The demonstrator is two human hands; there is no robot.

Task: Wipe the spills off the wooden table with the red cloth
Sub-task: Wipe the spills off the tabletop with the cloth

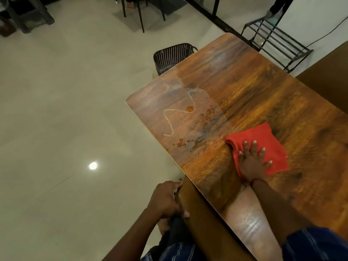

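right hand (pixel 251 162): your spread fingers press the folded red cloth (pixel 263 138) flat | left hand (pixel 166 200): curled at the edge of the brown wooden table (pixel 263 81), grip unclear | risk: orange droplet spills (pixel 207 116), apart from the cloth and near the edge, may smear or run off

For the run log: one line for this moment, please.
right hand flat on red cloth | left hand at table edge | spills unwiped

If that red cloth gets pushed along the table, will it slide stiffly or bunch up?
Probably floppy: the red cloth already shows folds and a rumpled edge. It looks thin and light, so it should slide easily on the glossy wooden table under the flat right hand, likely bunching at its front edge.
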